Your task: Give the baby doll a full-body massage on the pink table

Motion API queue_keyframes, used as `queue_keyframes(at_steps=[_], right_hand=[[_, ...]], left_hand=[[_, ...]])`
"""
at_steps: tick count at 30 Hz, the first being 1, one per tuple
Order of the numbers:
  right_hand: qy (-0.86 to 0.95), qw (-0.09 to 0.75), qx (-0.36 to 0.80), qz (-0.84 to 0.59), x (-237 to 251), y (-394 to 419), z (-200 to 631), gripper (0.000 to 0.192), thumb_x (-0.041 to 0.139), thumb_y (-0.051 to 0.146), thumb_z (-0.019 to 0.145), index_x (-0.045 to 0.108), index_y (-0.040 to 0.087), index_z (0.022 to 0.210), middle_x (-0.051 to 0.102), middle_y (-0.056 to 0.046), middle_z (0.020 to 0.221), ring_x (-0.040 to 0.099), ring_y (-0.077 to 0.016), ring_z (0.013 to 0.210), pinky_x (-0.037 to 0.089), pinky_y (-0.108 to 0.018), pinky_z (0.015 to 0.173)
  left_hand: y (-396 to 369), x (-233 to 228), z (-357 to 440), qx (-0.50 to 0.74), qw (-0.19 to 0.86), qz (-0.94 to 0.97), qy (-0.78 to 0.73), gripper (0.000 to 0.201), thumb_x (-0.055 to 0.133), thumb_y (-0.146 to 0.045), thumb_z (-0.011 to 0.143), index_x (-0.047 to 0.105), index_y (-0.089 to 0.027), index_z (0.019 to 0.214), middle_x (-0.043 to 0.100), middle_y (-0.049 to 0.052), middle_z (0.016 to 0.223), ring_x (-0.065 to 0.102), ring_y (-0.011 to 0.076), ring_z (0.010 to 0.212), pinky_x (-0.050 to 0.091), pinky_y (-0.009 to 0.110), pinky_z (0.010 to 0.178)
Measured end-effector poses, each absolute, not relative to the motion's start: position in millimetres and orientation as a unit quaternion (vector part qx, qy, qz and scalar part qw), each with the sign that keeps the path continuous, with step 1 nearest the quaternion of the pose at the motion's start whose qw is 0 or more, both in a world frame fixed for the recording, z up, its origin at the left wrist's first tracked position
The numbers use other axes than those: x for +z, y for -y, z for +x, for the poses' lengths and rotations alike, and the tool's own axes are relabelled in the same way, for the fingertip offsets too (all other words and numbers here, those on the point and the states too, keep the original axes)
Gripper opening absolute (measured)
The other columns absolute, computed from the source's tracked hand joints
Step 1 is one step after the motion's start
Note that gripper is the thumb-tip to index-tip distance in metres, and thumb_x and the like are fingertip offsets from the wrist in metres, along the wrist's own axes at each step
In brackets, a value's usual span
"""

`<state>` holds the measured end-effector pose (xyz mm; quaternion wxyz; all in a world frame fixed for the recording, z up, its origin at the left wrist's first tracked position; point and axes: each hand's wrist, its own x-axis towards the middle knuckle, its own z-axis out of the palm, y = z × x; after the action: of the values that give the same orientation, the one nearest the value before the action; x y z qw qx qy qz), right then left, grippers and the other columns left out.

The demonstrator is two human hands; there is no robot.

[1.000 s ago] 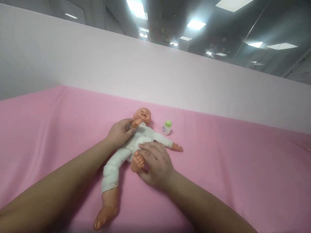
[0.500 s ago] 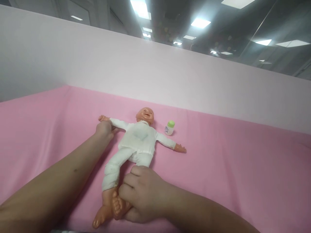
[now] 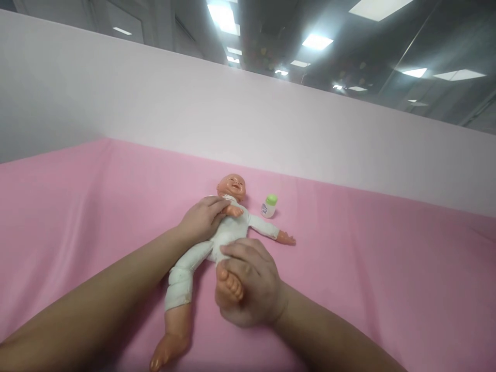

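A baby doll (image 3: 231, 227) with a white cloth body lies on its back, head toward the wall. My left hand (image 3: 203, 218) is closed around the doll's arm at the left of the view and holds it folded across the chest; the doll's small hand (image 3: 233, 211) pokes out past my fingers. Wrapped round the lower leg on the right side is my right hand (image 3: 258, 284), with the doll's foot (image 3: 229, 288) raised and its toes facing me. The other leg (image 3: 178, 315) lies stretched out. The doll's other arm (image 3: 267, 226) is spread to the right.
A small bottle with a green cap (image 3: 269, 205) stands to the right of the doll's head. Pink cloth (image 3: 349, 268) covers the surface. Behind it rises a white wall (image 3: 248, 119), with dark glass (image 3: 279, 31) reflecting ceiling lights above.
My left hand has brought the doll's arm from out at the side inward over its chest. My right hand has lifted the leg, moving the foot up and to the right.
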<state>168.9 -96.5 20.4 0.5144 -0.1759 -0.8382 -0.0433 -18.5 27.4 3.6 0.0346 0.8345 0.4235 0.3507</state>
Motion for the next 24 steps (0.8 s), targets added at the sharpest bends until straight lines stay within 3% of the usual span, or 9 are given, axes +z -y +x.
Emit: queue_keyframes(at_steps=[6,10,15,19,24], right_hand=[[0.838,0.456,-0.060,-0.294,12.3,65.9,179.4,0.046,0.060,0.012,0.071,0.057,0.021,0.115,0.064,-0.013,0.123,0.060,-0.0304,0.121,0.052,-0.052,0.102],[0.842,0.430,-0.058,-0.321,6.9,55.3,180.9,0.049,0.059,0.011,0.070,0.057,0.021,0.118,0.064,-0.014,0.126,0.059,-0.0301,0.123,0.051,-0.052,0.104],[0.836,0.467,-0.069,-0.279,14.3,64.3,177.8,0.041,0.060,0.012,0.074,0.057,0.022,0.113,0.068,-0.011,0.117,0.064,-0.0280,0.114,0.054,-0.050,0.098],[0.853,0.484,-0.037,-0.194,23.6,83.4,173.0,0.038,0.063,0.018,0.071,0.055,0.021,0.107,0.070,-0.008,0.100,0.069,-0.0238,0.090,0.056,-0.043,0.083],[0.921,0.377,0.042,-0.095,20.6,101.7,162.6,0.029,0.064,0.035,0.075,0.054,0.020,0.097,0.067,-0.005,0.087,0.062,-0.0198,0.076,0.052,-0.037,0.073]], left_hand=[[-26.5,9.4,-17.3,0.273,0.008,0.861,-0.430,0.045,0.048,-0.019,0.090,0.062,-0.025,0.132,0.065,0.006,0.135,0.060,0.0265,0.121,0.050,0.041,0.102],[-28.3,7.6,-16.2,0.278,0.026,0.850,-0.447,0.040,0.049,-0.020,0.090,0.065,-0.028,0.125,0.069,0.004,0.127,0.062,0.0263,0.116,0.051,0.041,0.096],[-32.7,4.2,-20.1,0.350,0.076,0.788,-0.501,0.039,0.054,-0.032,0.090,0.062,-0.026,0.128,0.069,0.007,0.126,0.063,0.0274,0.116,0.050,0.041,0.098],[-45.4,-1.0,-38.8,0.451,0.145,0.650,-0.594,0.037,0.053,-0.044,0.092,0.059,-0.024,0.122,0.072,0.008,0.113,0.068,0.0274,0.101,0.053,0.040,0.088],[-78.7,-21.2,-69.1,0.561,0.281,0.395,-0.671,0.041,0.050,-0.059,0.091,0.059,-0.020,0.100,0.071,0.013,0.088,0.071,0.0314,0.080,0.057,0.044,0.068]])
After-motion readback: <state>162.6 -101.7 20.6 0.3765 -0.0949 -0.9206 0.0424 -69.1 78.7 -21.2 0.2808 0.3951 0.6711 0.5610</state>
